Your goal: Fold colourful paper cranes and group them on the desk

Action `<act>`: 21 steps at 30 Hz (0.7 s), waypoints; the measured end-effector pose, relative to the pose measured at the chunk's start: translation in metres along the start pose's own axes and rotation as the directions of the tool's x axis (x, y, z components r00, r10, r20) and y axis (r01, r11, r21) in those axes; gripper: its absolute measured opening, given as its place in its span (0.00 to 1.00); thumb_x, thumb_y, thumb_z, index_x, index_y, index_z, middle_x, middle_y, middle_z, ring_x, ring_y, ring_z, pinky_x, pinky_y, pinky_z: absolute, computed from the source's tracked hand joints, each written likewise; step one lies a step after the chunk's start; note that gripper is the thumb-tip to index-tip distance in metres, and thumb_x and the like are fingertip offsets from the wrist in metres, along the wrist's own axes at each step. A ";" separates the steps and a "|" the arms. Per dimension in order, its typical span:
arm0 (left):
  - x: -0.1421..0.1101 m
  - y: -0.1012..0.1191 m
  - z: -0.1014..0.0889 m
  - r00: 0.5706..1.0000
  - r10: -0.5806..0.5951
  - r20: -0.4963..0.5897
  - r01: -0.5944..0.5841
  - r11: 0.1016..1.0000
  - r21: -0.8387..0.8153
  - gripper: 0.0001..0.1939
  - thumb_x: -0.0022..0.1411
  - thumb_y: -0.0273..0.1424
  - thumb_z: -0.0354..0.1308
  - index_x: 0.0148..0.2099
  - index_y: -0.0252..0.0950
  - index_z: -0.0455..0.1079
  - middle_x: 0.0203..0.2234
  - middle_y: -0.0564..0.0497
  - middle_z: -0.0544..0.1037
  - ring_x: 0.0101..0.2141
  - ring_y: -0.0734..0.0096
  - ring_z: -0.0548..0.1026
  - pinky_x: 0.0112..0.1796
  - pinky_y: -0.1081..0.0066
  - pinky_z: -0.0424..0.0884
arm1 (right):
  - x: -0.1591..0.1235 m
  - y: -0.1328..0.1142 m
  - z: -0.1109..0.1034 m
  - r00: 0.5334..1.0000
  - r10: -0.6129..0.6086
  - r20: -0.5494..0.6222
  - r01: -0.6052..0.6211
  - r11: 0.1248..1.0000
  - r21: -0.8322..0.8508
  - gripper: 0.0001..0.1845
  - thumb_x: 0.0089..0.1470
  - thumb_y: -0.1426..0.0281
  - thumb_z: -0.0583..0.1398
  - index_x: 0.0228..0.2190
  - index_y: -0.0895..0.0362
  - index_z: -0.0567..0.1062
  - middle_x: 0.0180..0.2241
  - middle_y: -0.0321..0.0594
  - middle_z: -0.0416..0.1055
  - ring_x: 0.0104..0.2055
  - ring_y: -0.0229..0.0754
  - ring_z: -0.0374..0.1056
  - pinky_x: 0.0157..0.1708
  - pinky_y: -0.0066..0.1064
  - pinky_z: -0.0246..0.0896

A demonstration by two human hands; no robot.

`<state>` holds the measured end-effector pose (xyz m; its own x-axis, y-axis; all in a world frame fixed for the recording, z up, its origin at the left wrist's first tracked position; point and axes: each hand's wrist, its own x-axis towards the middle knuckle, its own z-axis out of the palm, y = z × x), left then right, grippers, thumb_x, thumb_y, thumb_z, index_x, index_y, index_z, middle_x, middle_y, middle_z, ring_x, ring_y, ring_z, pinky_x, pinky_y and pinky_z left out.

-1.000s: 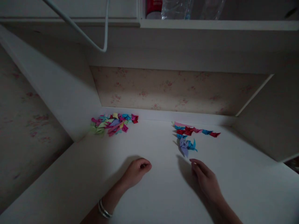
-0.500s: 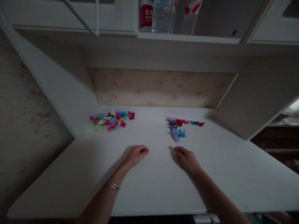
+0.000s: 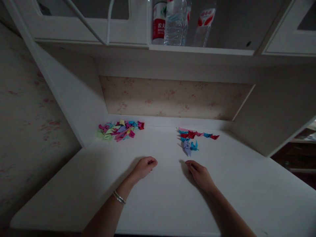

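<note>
My left hand (image 3: 144, 168) rests on the white desk with its fingers loosely curled into a fist, and I see nothing in it. A silver bangle circles that wrist. My right hand (image 3: 198, 172) lies further right on the desk, its fingers also curled in, with nothing visible between them. Just beyond the right hand is a small group of folded paper cranes (image 3: 187, 147), lilac and blue, with a row of red, pink and blue ones (image 3: 191, 134) behind them. A larger heap of multicoloured folded paper pieces (image 3: 120, 129) lies at the back left. Neither hand touches the paper.
The desk (image 3: 168, 204) is closed in by a left side panel (image 3: 71, 95), a right side panel (image 3: 261, 112) and a flowered back wall (image 3: 168, 97). Above hangs a shelf (image 3: 202, 50) holding plastic bottles (image 3: 175, 26). A white cable (image 3: 86, 24) dangles at upper left.
The view has tilted up slightly, so the shelf and bottles show more. Both hands keep their places and curled shape on the desk; the paper pieces lie as before.
</note>
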<state>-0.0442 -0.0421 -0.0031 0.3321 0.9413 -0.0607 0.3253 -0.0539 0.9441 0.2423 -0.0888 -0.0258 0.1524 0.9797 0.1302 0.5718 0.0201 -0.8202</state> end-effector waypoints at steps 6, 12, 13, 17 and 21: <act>0.001 -0.002 0.001 1.000 0.002 -0.004 -0.002 1.000 -0.009 0.14 0.54 0.39 0.55 0.34 0.33 0.72 0.21 0.56 0.69 0.23 0.76 0.64 0.25 0.75 0.60 | -0.002 -0.006 -0.002 1.000 0.008 0.022 -0.008 1.000 -0.025 0.22 0.54 0.55 0.52 0.38 0.57 0.76 0.21 0.37 0.71 0.23 0.40 0.65 0.25 0.28 0.56; 0.003 -0.006 -0.006 0.999 -0.003 -0.051 -0.001 0.996 -0.086 0.16 0.54 0.41 0.55 0.35 0.33 0.71 0.18 0.56 0.67 0.20 0.76 0.65 0.22 0.75 0.60 | 0.000 -0.008 0.002 1.000 0.021 0.014 -0.022 1.000 0.016 0.20 0.54 0.56 0.53 0.36 0.56 0.76 0.23 0.37 0.71 0.25 0.40 0.66 0.26 0.28 0.56; 0.007 -0.008 -0.012 0.995 -0.022 -0.094 0.012 0.995 -0.102 0.16 0.54 0.42 0.55 0.36 0.33 0.71 0.18 0.56 0.68 0.19 0.76 0.65 0.22 0.75 0.60 | 0.001 -0.007 0.004 0.999 0.037 0.010 -0.037 0.999 0.035 0.20 0.53 0.57 0.53 0.37 0.56 0.76 0.23 0.37 0.71 0.25 0.40 0.65 0.26 0.28 0.56; 0.033 -0.021 -0.047 0.911 -0.067 -0.407 0.097 0.994 0.055 0.16 0.57 0.39 0.52 0.42 0.35 0.69 0.26 0.52 0.73 0.22 0.73 0.70 0.24 0.74 0.63 | 0.008 -0.002 0.010 0.995 0.098 -0.006 -0.097 0.991 0.094 0.21 0.52 0.57 0.53 0.38 0.57 0.76 0.21 0.36 0.70 0.23 0.39 0.64 0.22 0.27 0.53; 0.065 -0.026 -0.089 0.839 0.153 -0.523 0.209 0.796 0.568 0.19 0.58 0.35 0.53 0.51 0.35 0.66 0.36 0.46 0.76 0.38 0.64 0.74 0.39 0.70 0.67 | 0.009 -0.001 0.010 0.998 0.055 0.005 -0.055 0.998 0.035 0.20 0.53 0.58 0.52 0.37 0.55 0.77 0.21 0.36 0.71 0.23 0.39 0.65 0.22 0.27 0.55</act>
<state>-0.1101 0.0502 -0.0024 -0.1346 0.9555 0.2626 0.8311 -0.0355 0.5550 0.2347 -0.0777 -0.0292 0.1791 0.9804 0.0822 0.5344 -0.0268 -0.8448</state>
